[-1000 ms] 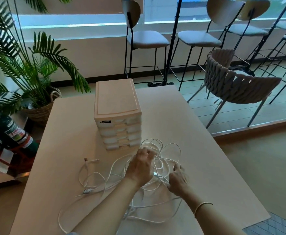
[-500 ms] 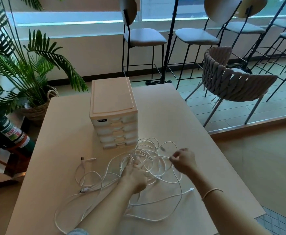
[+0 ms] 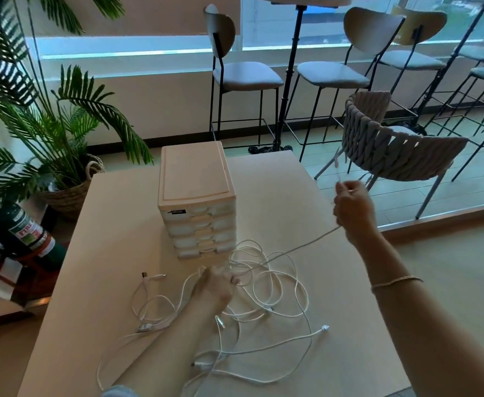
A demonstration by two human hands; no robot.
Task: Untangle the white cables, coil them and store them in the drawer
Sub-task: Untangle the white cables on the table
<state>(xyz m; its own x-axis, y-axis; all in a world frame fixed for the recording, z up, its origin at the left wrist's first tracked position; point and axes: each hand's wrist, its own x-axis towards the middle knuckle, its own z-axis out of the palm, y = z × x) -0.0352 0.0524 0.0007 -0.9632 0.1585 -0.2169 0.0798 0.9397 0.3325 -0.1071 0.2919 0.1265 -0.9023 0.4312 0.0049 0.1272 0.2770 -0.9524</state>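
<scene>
right hand right of drawer unit pinching taut cable, left hand gripping tangle in front of it

Bare forearms, one bracelet, a scrap of sleeve

The left hand and right hand are ungloved, forearms uncovered; a thin pale beaded bracelet circles the right wrist; a light blue sleeve edge shows low on the left arm.

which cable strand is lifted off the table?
The taut strand running from the tangle up to the raised right hand, which pinches it. The other loops lie slack on the table.
</scene>
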